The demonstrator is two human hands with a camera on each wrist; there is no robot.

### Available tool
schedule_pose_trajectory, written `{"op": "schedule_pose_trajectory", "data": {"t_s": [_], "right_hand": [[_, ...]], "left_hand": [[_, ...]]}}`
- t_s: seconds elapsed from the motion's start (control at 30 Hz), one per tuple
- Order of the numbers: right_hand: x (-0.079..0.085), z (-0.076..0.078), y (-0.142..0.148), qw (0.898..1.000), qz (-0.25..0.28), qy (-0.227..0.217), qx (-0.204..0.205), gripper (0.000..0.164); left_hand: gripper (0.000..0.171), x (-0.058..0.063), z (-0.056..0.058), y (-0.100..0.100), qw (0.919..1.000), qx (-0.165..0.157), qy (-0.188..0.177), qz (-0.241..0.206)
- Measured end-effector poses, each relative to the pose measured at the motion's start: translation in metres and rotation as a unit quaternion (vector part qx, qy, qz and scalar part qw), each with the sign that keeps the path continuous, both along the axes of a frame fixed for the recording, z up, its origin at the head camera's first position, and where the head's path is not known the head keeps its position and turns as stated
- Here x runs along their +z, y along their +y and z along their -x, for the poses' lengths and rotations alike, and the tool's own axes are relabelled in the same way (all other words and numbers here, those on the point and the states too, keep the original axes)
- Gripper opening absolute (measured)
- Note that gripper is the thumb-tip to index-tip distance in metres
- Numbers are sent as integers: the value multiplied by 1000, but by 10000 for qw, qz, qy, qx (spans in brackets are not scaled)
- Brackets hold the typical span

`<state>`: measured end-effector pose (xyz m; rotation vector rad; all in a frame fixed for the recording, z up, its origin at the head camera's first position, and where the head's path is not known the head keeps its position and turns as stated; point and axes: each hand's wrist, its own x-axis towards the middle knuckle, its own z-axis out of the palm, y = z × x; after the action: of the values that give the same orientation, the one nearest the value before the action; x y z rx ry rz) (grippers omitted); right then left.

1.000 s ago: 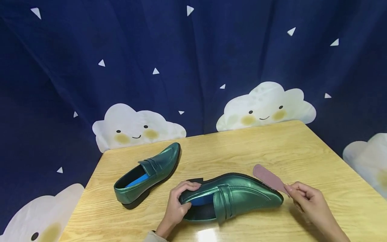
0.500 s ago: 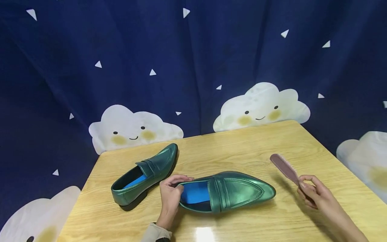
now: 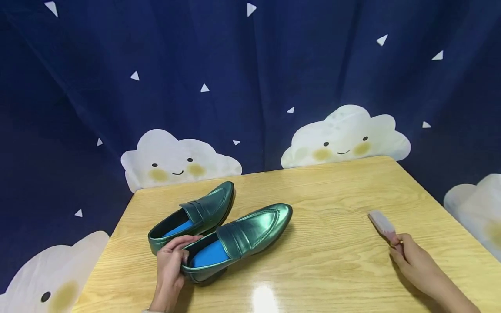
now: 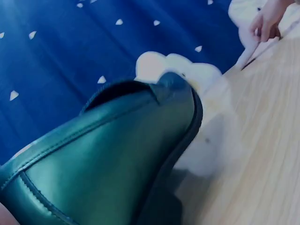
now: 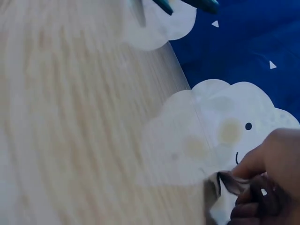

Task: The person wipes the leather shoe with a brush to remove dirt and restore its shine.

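A metallic green loafer (image 3: 256, 230) with a blue insole is gripped at its heel by my left hand (image 3: 169, 263), toe pointing to the far right. Its matching loafer (image 3: 209, 211) lies just behind, partly covered by the held shoe and the hand. The held loafer (image 4: 108, 150) fills much of the left wrist view. Off to the right, my right hand (image 3: 416, 263) pinches the handle of a mauve, paddle-shaped brush (image 3: 382, 224), its pale face showing. In the right wrist view the brush (image 5: 216, 199) is blurred at the fingers.
Both shoes are over a light wooden table (image 3: 313, 261), with a bright glare spot near its front. A dark blue curtain (image 3: 250, 78) with white triangles and smiling clouds hangs right behind the table's back edge.
My left hand has turned the loafer from its side to upright and carried it left beside the other shoe. My right hand has drawn the brush away from the shoe, to the right.
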<state>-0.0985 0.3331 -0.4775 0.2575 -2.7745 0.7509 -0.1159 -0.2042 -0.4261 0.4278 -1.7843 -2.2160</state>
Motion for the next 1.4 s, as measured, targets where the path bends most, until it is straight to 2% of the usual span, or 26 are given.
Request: {"op": "schedule_pose_trajectory", "data": {"t_s": [0.2,0.33,0.67,0.8,0.9,1.1,1.23,1.4], "right_hand": [[0,11,8,9958,-894,203,-58,15],[-1,13,9,9925,-1132,461,-12,15],[-1,12,7,9825,-1624,910,20,23],[-2,13,6,9781,-1794,1048,115,25],[-2,14,5,9757,-1897,1078,205,24],[0,16,4,9746,-2021,915,291,21],[2,18,5,9742,-2097,778,297,20],[2,17,6,9772,-2008,623,289,17]], "left_hand": [[51,3,8,-13,9988,490,62,-31],[51,3,10,-13,9977,670,78,24],[44,0,2,-3,9951,745,-8,643],[40,0,0,0,9949,707,44,725],[40,1,-3,2,9945,702,-69,771],[41,4,-3,2,9936,481,-353,955],[42,7,2,1,9939,267,-341,1010],[40,9,7,2,9946,509,-97,897]]}}
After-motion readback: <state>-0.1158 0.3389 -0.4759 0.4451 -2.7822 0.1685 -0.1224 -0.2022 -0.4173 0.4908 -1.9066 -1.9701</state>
